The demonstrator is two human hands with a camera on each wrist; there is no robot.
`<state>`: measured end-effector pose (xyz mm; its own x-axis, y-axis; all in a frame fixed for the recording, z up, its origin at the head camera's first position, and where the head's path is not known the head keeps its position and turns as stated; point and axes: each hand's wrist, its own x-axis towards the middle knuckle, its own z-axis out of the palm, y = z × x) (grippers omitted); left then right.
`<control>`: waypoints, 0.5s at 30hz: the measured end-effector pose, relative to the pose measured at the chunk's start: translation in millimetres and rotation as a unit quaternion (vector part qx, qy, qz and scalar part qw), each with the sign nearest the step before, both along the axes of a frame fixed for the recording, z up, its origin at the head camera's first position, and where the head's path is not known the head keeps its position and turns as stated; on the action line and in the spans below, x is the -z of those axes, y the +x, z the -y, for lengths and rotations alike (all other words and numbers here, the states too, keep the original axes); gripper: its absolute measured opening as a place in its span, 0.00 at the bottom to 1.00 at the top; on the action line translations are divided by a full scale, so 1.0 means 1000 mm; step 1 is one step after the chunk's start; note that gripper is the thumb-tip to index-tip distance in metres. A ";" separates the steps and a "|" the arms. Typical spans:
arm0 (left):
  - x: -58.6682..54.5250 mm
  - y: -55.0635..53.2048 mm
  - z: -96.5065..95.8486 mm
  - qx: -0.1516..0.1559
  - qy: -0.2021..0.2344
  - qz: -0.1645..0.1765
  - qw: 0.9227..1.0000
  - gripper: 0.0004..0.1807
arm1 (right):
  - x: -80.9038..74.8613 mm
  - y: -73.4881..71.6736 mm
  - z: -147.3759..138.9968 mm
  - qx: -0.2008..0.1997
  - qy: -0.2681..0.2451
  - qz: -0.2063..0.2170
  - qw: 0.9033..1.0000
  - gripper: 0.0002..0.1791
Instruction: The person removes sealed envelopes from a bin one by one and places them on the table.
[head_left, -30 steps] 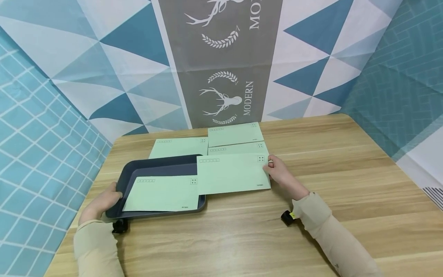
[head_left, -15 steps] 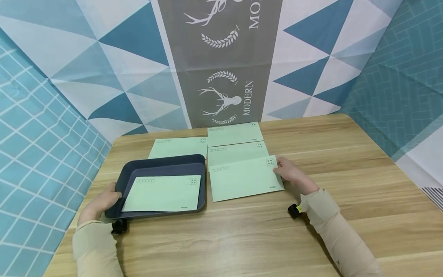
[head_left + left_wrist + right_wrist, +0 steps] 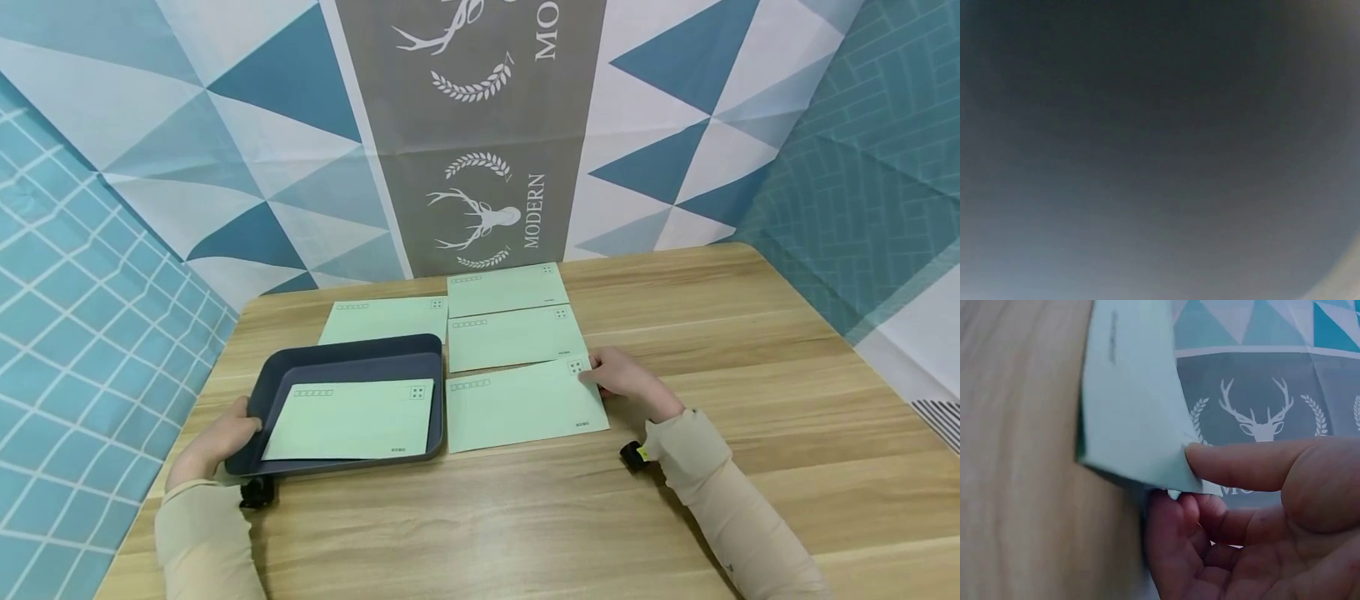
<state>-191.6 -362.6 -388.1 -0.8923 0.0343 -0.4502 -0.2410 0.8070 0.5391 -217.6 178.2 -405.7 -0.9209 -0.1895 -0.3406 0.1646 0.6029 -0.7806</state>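
Observation:
My right hand point(image 3: 628, 382) pinches the right edge of a pale green envelope point(image 3: 521, 408) between thumb and fingers. In the right wrist view this envelope point(image 3: 1132, 394) bends slightly near the thumb point(image 3: 1235, 464), low over the wooden table. At the left, my left hand point(image 3: 223, 435) grips the left rim of a dark grey tray point(image 3: 360, 367), thumb over the edge and the other fingers hidden. Inside the tray lies another green envelope point(image 3: 348, 421). The held envelope's left edge is right beside the tray's right wall. The left wrist view is dark and blurred.
Behind the held envelope lie two more envelopes, a middle one point(image 3: 517, 335) and a far one point(image 3: 508, 289). A further envelope point(image 3: 386, 318) is partly hidden behind the tray. The wooden table point(image 3: 735, 350) meets a patterned wall covering point(image 3: 480, 125) at the back.
My right hand has carried the envelope from over the tray's right edge rightward, then down and slightly left onto the area beside the tray. The left hand and tray have hardly moved.

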 end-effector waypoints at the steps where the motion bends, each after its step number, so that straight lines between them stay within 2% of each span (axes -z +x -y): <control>1: 0.000 0.000 0.000 0.000 0.000 0.000 1.000 0.32 | 0.000 0.000 0.000 0.000 0.009 -0.004 1.000 0.08; 10: 0.001 0.000 0.001 0.006 0.035 0.001 0.999 0.33 | 0.000 -0.001 0.000 0.024 0.054 -0.023 0.998 0.07; 15: 0.001 0.000 0.002 0.006 0.037 0.004 0.999 0.34 | -0.001 -0.002 0.001 0.027 0.068 -0.020 0.997 0.07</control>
